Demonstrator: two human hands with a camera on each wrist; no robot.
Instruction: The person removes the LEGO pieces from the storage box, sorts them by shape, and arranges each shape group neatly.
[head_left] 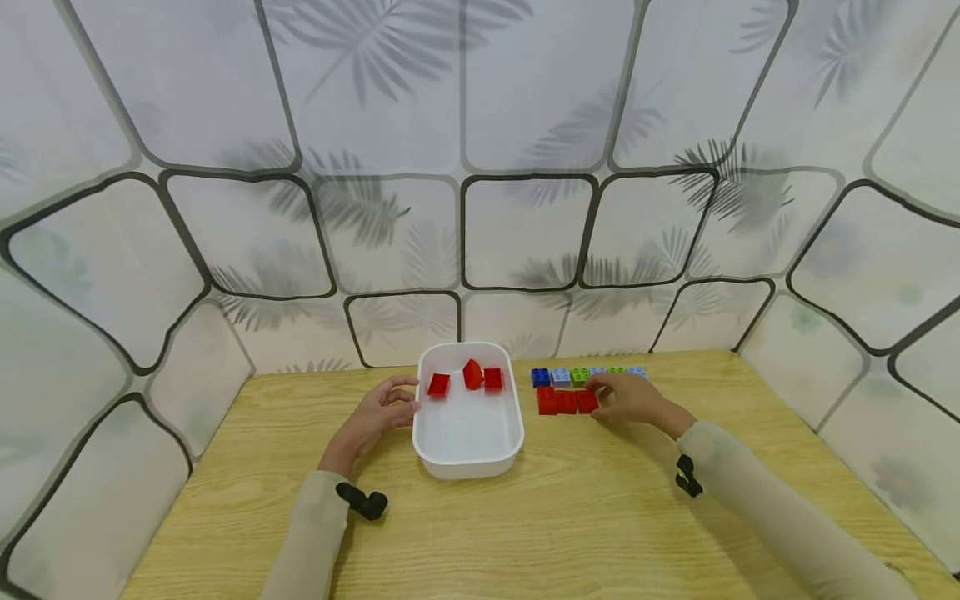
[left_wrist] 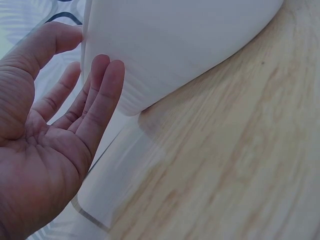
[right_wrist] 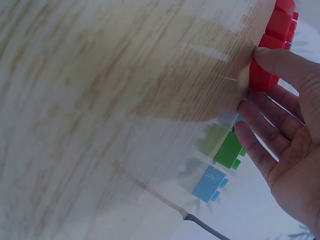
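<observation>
A white plastic tray (head_left: 468,433) stands on the table with three red toy bricks inside, among them a red brick (head_left: 439,385) at its left. My left hand (head_left: 384,414) is at the tray's left side. In the left wrist view its fingers (left_wrist: 102,100), loosely extended, lie against the outer wall. To the right of the tray, three red bricks form a short row, the nearest to the tray being a red block (head_left: 547,401). My right hand (head_left: 628,398) pinches the rightmost red brick (right_wrist: 259,75) between thumb and fingers, at the row's end.
Behind the red row runs a line of several bricks: a dark blue brick (head_left: 541,377), a green brick (head_left: 580,377) and light blue ones. My right hand partly hides this line. A patterned curtain (head_left: 525,233) rises behind the wooden table (head_left: 480,542).
</observation>
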